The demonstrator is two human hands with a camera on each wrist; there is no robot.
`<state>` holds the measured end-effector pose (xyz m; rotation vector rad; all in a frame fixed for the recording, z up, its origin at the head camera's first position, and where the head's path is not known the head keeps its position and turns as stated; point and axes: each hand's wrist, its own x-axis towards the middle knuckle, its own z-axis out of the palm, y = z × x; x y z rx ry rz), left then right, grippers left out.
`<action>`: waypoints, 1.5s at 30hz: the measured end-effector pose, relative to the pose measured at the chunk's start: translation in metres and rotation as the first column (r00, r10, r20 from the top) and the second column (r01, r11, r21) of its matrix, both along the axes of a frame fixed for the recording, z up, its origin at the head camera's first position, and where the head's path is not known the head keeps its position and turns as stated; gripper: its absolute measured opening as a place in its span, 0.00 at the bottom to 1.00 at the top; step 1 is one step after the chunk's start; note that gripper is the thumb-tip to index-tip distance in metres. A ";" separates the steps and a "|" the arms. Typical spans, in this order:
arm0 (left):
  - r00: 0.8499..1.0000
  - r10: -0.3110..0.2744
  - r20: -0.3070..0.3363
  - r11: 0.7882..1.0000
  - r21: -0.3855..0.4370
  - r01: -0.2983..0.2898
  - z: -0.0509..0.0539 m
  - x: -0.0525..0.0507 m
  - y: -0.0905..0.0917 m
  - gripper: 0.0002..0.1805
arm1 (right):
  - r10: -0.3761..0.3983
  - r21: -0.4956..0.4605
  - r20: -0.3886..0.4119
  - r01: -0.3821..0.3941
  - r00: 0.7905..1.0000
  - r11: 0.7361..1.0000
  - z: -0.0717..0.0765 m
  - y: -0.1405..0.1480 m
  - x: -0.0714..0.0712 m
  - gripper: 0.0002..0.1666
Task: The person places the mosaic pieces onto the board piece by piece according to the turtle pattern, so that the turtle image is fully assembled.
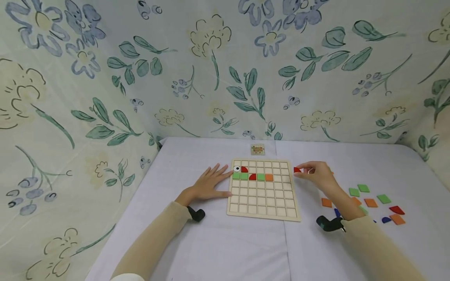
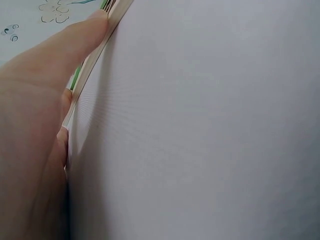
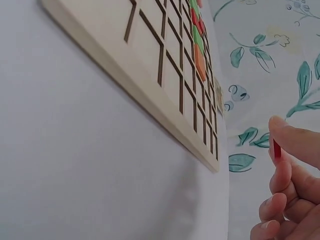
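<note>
A wooden grid board (image 1: 253, 199) lies on the white table. In its upper rows sit an eye tile (image 1: 237, 169), two red quarter-round tiles, green square tiles (image 1: 260, 177) and one orange square tile (image 1: 268, 177). My left hand (image 1: 207, 184) is spread flat beside the board, thumb and fingertips touching its left edge. Between thumb and fingers, my right hand (image 1: 318, 173) pinches a red tile (image 1: 297, 169) just off the board's right edge. The right wrist view shows this red tile (image 3: 276, 150) edge-on, above the table.
Loose tiles lie scattered to the right: green squares (image 1: 384, 199), orange squares (image 1: 370, 203), a red piece (image 1: 397, 210) and blue pieces (image 1: 386, 220), some partly behind the right forearm. A small picture card (image 1: 258, 149) lies behind the board. Floral cloth (image 1: 225, 78) hangs at the back.
</note>
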<state>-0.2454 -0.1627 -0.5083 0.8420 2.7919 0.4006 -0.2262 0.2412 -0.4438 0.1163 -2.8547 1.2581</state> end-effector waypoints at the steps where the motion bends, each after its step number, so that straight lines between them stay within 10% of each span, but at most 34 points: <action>1: 1.000 -0.001 -0.002 1.000 -0.001 0.001 0.000 0.000 0.000 0.51 | 0.004 -0.003 0.006 -0.004 1.000 1.000 0.001 -0.004 0.001 0.22; 45: 1.000 -0.002 0.006 1.000 0.012 0.002 0.003 0.001 0.000 0.52 | 0.025 -0.120 0.139 -0.009 0.990 0.993 -0.029 -0.056 -0.012 0.16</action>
